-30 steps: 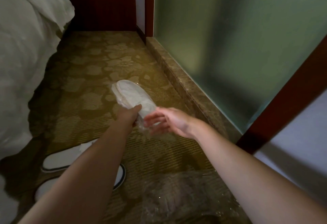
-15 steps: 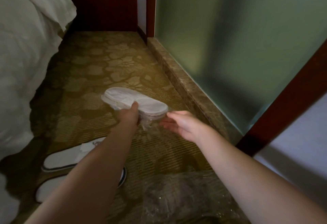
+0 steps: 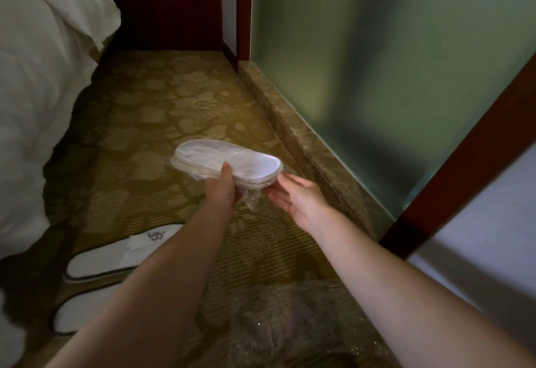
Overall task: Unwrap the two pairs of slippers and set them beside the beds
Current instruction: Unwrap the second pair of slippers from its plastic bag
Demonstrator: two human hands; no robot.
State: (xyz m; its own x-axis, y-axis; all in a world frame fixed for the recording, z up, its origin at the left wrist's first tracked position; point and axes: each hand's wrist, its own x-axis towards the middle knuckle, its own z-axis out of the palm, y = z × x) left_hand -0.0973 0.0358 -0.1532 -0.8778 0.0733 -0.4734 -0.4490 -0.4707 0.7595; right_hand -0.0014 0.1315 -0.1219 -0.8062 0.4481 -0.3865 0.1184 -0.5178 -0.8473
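Observation:
My left hand (image 3: 223, 186) grips a wrapped pair of white slippers (image 3: 232, 161), held flat above the carpet in clear plastic. My right hand (image 3: 295, 196) is open, its fingertips touching the loose plastic end under the right tip of the pair. An unwrapped pair of white slippers (image 3: 116, 257) lies on the carpet at the lower left, beside the bed (image 3: 37, 91); my left forearm covers part of it.
A crumpled clear plastic wrapper (image 3: 290, 318) lies on the patterned carpet (image 3: 162, 112) at the bottom centre. A marble sill (image 3: 295, 135) and frosted glass wall run along the right, with a dark wooden door frame (image 3: 464, 158). Dark wood panelling closes the far end.
My left hand has turned the wrapped pair from pointing away to lying crosswise and flat. My right hand has shifted right, to the pair's end.

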